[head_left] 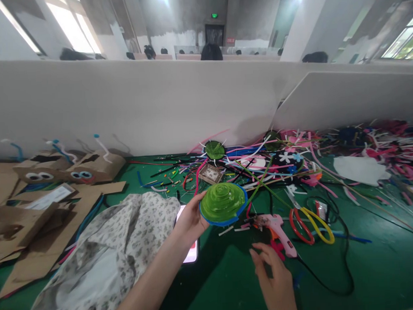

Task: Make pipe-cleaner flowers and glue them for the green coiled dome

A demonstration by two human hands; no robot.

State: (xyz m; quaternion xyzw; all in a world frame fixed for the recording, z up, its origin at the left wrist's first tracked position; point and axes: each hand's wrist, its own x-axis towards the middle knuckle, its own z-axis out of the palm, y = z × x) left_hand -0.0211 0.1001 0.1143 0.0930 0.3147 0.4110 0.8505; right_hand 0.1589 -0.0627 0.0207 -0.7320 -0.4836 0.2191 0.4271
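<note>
A green dome of coiled pipe cleaner with a blue rim (223, 202) is held up above the table in my left hand (191, 219). My fingers grip its left edge, some of them hidden behind it. Low over the green tabletop, my right hand (274, 277) has loosely bent fingers, thumb and forefinger apart, with nothing visible between them. Just beyond it lies a pink hot glue gun (279, 234), its nozzle pointing left. Scissors with red and yellow handles (312, 226) lie to the right of the glue gun. A phone (192, 252) is partly hidden under my left forearm.
Patterned cloth (128, 248) and cardboard boxes with googly eyes (92, 170) occupy the left side. Pipe cleaners (247, 156), another green disc (215, 149) and a small wooden frame (210, 174) clutter the back. A black cord (347, 263) loops at right. A white partition (140, 103) stands behind.
</note>
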